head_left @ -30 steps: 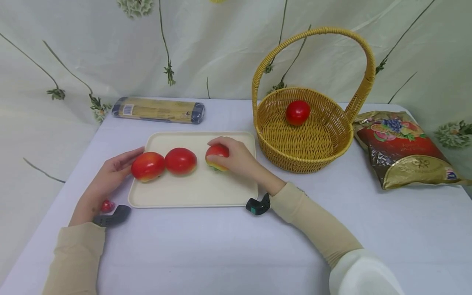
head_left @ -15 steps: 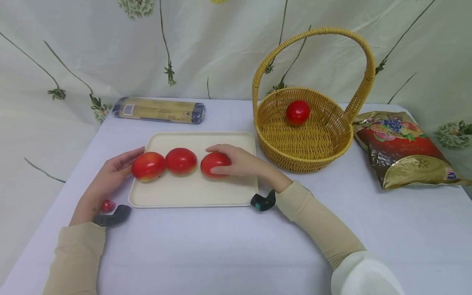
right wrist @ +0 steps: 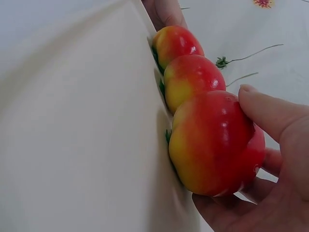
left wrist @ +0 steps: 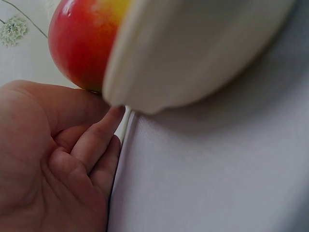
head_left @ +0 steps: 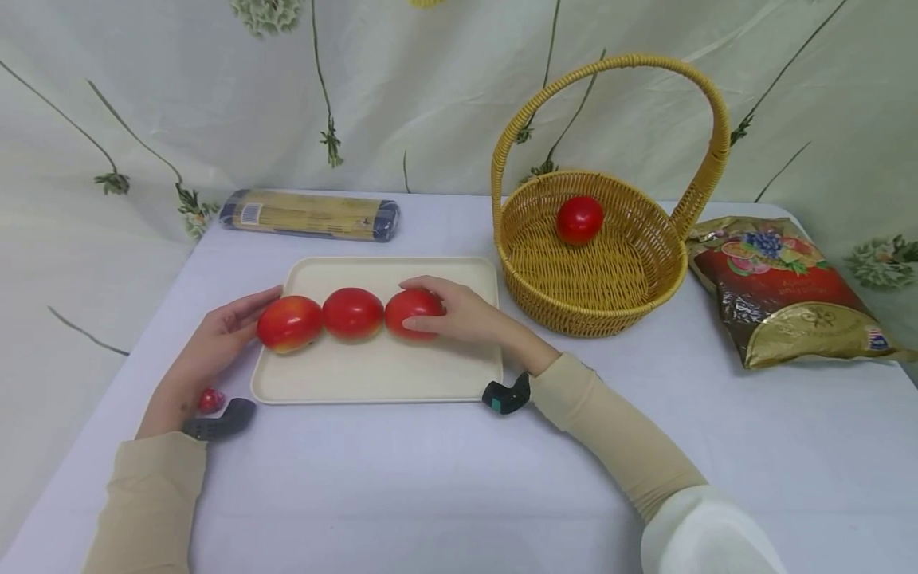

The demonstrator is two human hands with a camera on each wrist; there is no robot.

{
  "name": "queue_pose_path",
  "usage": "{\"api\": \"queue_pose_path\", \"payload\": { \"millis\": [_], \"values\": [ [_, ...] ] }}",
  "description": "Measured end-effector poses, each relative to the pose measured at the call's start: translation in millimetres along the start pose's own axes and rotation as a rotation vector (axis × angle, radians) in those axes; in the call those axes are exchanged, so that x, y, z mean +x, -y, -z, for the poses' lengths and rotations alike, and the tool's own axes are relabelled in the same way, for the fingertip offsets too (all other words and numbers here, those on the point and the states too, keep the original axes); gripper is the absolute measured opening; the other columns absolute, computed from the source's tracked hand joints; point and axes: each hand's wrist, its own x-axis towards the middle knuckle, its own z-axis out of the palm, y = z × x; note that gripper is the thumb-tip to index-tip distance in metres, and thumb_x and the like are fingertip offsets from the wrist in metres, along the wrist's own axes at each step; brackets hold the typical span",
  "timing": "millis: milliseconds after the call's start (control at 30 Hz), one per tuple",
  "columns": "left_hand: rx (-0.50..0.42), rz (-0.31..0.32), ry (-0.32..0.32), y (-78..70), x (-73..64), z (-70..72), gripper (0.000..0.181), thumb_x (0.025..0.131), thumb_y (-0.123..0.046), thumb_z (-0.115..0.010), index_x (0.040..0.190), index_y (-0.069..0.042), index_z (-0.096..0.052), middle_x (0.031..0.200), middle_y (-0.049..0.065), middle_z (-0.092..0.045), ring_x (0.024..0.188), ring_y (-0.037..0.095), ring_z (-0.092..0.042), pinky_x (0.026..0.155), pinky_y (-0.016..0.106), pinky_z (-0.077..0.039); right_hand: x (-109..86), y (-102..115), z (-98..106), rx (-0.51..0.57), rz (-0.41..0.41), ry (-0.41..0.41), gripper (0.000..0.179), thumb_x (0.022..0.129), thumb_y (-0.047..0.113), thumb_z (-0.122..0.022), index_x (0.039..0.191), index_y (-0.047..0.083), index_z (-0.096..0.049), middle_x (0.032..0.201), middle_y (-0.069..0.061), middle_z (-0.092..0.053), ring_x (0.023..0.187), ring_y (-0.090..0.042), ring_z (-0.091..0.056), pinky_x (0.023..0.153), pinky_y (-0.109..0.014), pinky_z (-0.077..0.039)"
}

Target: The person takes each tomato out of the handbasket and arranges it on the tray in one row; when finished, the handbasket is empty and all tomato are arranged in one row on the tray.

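Observation:
Three red-and-yellow fruits, one on the left (head_left: 290, 324), one in the middle (head_left: 353, 313) and one on the right (head_left: 413, 313), form a row on the cream tray (head_left: 380, 375). My right hand (head_left: 466, 316) holds the right fruit, thumb on one side and fingers on the other. In the right wrist view, green bits show at the base of the fruits, and this fruit (right wrist: 217, 145) fits against the middle one. My left hand (head_left: 218, 331) lies beside the left fruit at the tray's left edge. In the left wrist view its fingertips reach the tray's rim (left wrist: 116, 72).
A wicker basket (head_left: 512, 271) with a tall handle holds one red fruit (head_left: 579, 219). A shiny fruit-print bag (head_left: 796, 287) lies at the right. Behind the tray lies a wrapped roll (head_left: 308, 215). A small red wrapped item (head_left: 210, 401) sits by my left wrist.
The right fruit has turned in my right hand, its yellow side no longer facing the head camera. It has moved left, up to the middle fruit. My left hand has stayed in place.

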Motion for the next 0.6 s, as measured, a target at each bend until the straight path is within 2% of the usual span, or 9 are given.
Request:
{"api": "queue_pose_path", "payload": {
  "millis": [300, 433, 600],
  "values": [
    [0.036, -0.019, -0.004, 0.6, -0.2, 0.4, 0.056, 0.097, -0.034, -0.051, 0.147, -0.016, -0.033, 0.148, 0.009, -0.033, 0.136, 0.022, -0.025, 0.105, 0.049, -0.026, 2.8, -1.0, -2.3, 0.003, -0.01, -0.008, 0.057, 0.087, 0.025, -0.069, 0.137, 0.012, -0.045, 0.132, -0.002, -0.049, 0.117, -0.013, -0.045, 0.095, -0.026, -0.039],
    [0.025, -0.016, -0.004, 0.2, 0.1, 0.1, 0.056, 0.096, -0.033, -0.052, 0.146, -0.016, -0.033, 0.148, 0.01, -0.032, 0.137, 0.022, -0.023, 0.105, 0.051, -0.024, 3.1, -2.8, -1.1, 0.0, 0.003, -0.016, 0.058, 0.087, 0.025, -0.068, 0.138, 0.01, -0.045, 0.133, -0.003, -0.049, 0.118, -0.014, -0.044, 0.096, -0.026, -0.038],
    [0.019, -0.019, -0.002, 0.2, 0.1, 0.0, 0.055, 0.097, -0.031, -0.051, 0.146, -0.016, -0.033, 0.148, 0.01, -0.032, 0.137, 0.024, -0.022, 0.105, 0.054, -0.023, 0.7, 0.2, 4.1, 0.049, 0.016, -0.022, 0.057, 0.088, 0.022, -0.067, 0.138, 0.007, -0.044, 0.134, -0.007, -0.048, 0.12, -0.017, -0.044, 0.098, -0.027, -0.038]
  ]
}}
